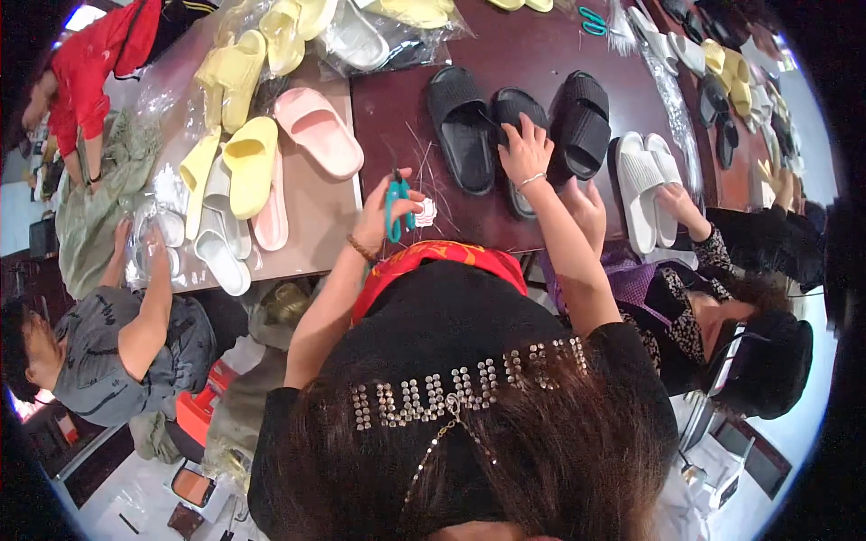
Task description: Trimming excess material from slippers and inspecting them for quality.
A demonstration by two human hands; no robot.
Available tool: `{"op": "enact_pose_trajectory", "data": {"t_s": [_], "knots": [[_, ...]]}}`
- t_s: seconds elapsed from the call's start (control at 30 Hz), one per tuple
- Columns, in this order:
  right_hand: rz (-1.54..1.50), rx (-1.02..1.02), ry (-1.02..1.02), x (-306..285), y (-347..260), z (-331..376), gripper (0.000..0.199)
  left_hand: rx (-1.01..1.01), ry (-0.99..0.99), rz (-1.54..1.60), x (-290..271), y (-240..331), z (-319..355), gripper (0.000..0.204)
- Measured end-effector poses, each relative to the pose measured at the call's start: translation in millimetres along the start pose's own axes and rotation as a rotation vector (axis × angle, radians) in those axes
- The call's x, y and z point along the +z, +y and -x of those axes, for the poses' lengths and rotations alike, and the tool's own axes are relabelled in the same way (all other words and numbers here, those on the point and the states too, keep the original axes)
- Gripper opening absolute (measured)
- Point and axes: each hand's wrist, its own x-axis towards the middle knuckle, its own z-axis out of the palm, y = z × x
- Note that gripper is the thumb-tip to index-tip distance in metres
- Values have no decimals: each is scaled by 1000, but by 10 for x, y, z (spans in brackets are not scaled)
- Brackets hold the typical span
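My left hand [383, 215] is closed around a pair of scissors [395, 209] with teal handles, their dark blades pointing away from me. Beside it lies a small white-and-red piece [425, 213] that I cannot make out. My right hand [526, 155], fingers spread, rests on the strap of the middle black slide slipper [516, 101], partly covering it. One black slipper [462, 131] lies to its left and another black slipper [582, 124] to its right. Another person's hand [586, 215] is close to the right slipper's near end.
At right, a co-worker's hand [683, 209] touches white slippers [642, 194]. Yellow slippers [253, 167], a pink slipper [320, 133] and clear plastic bags cover the left side. Loose threads lie on the dark red table [397, 99]. Other teal scissors [593, 22] lie far off. Co-workers sit on both sides.
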Motion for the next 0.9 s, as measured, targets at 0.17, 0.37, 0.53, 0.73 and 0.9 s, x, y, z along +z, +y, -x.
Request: {"op": "enact_pose_trajectory", "data": {"t_s": [0.17, 0.37, 0.53, 0.73, 0.9], "knots": [[-274, 128, 117, 407, 145, -113, 32, 6, 113, -251, 109, -133, -35, 50], [-602, 799, 47, 662, 92, -41, 47, 18, 250, -153, -45, -216, 127, 49], [-110, 557, 64, 824, -263, -89, 50, 2, 308, -133, -147, -273, 286, 49], [-108, 592, -251, 766, -161, -585, 51, 86, 247, -225, -46, -297, 321, 48], [-327, 548, -275, 976, -49, -401, 44, 58, 304, -55, -83, -316, 320, 47]]}}
